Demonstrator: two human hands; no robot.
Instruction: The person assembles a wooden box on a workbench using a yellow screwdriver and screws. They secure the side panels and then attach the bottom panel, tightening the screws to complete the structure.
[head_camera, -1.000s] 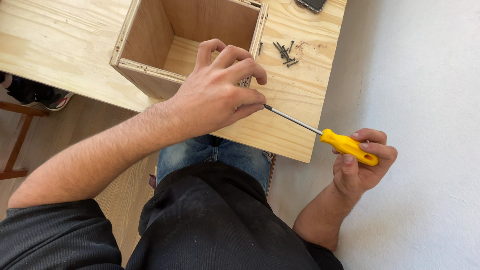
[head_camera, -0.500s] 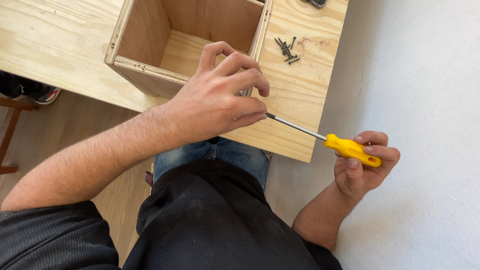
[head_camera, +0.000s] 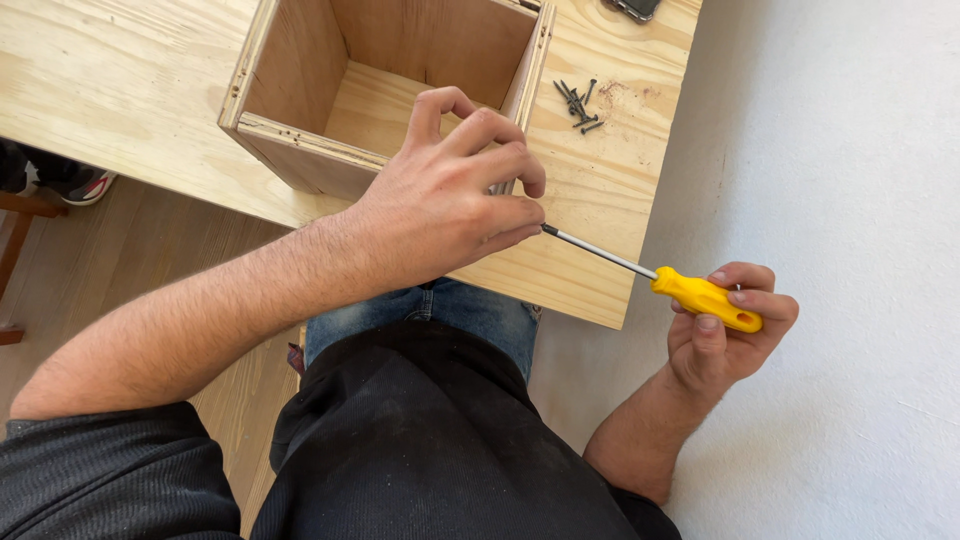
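My left hand (head_camera: 440, 215) lies over the near right corner of an open plywood box (head_camera: 290, 135). Its fingers are curled, and the thumb and forefinger close around the tip of a screwdriver. What is under the fingertips is hidden. The screwdriver's metal shaft (head_camera: 600, 252) runs right and down from that pinch to its yellow handle (head_camera: 705, 298). My right hand (head_camera: 725, 345) grips the handle just past the board's right edge, over the grey floor.
The box stands on a large plywood board (head_camera: 100, 90). A small heap of dark screws (head_camera: 578, 105) lies on the board right of the box. A dark device (head_camera: 632, 8) sits at the top edge. A shoe (head_camera: 70, 180) and wooden floor show at left.
Only the view has swayed slightly. Both hands and the screwdriver hold the same positions against the box corner.
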